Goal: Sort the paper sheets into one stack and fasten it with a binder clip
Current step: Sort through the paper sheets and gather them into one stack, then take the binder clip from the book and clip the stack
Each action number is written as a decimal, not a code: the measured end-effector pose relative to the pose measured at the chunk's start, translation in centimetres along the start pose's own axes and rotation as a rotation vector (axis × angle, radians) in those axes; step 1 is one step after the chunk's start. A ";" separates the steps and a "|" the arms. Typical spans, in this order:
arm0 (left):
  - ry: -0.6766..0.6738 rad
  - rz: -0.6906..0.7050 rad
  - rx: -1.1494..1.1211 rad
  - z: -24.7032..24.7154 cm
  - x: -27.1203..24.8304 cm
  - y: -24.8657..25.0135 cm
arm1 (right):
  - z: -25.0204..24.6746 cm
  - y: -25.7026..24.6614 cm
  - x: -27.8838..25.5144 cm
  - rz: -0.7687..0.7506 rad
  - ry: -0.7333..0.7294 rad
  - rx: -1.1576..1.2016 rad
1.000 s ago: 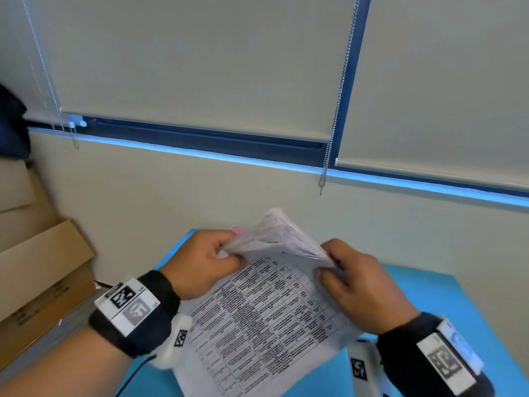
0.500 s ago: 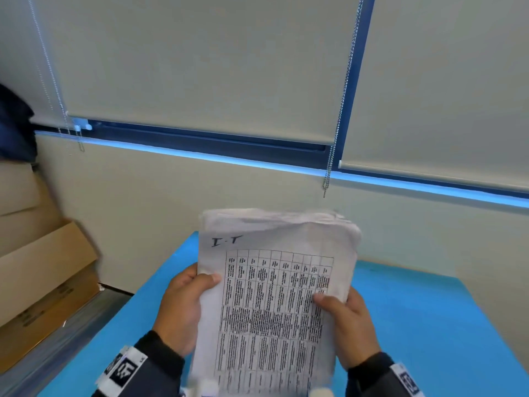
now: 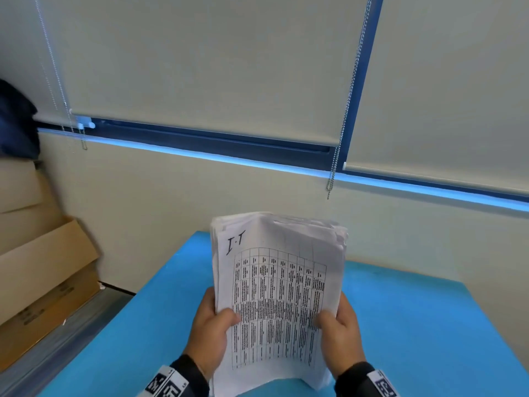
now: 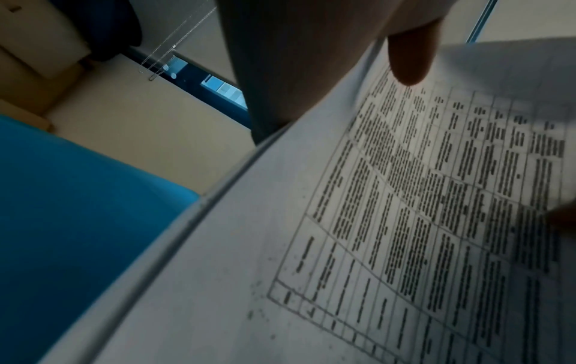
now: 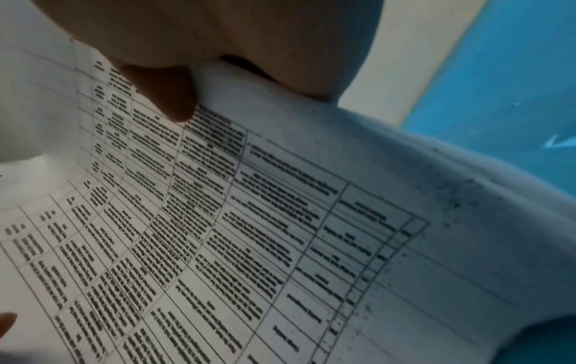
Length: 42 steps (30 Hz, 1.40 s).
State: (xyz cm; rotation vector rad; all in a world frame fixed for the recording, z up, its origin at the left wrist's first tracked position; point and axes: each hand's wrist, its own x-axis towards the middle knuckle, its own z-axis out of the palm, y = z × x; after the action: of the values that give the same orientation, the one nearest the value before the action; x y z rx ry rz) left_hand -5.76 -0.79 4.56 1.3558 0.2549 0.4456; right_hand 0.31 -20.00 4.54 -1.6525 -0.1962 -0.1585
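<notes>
Blue surface (image 3: pixel 415 325) lay beneath; paper stack (image 3: pixel 277 282) stood upright between left hand (image 3: pixel 210 336) and right hand (image 3: pixel 342 336), fingers pinching its side edges. Uneven top edges risked a crooked clipping.

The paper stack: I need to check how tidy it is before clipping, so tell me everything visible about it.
The paper stack is white, thin, slightly crumpled sheets, held upright above the blue table. The front sheet bears a printed table and handwritten "I.T". Top edges are uneven and fanned. The left hand and right hand grip its sides, thumbs in front. No clip shows.
</notes>
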 end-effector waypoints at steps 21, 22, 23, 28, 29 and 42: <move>-0.021 -0.093 0.385 -3.8 3.5 -0.3 | -2.5 0.0 4.1 0.206 -0.225 -0.184; -0.039 -0.124 0.431 -4.2 3.7 -0.7 | -2.4 0.2 4.2 0.253 -0.249 -0.223; -0.056 -0.163 0.485 -4.6 3.8 -1.2 | -2.3 0.7 4.2 0.305 -0.272 -0.255; -0.140 -0.369 0.708 -6.5 3.8 -4.7 | -0.7 3.8 3.2 0.522 -0.406 -0.461; -0.145 -0.392 0.742 -6.8 3.7 -5.2 | -0.3 4.3 2.9 0.540 -0.430 -0.511; -0.297 -0.074 1.470 -2.3 1.5 -2.9 | 1.2 5.8 1.9 0.546 -0.462 -0.952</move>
State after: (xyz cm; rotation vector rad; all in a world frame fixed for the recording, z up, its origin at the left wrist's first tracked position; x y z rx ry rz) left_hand -4.98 1.46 1.40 2.7973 0.4044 -0.1073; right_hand 3.39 -19.26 -0.78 -2.6071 0.0062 0.6471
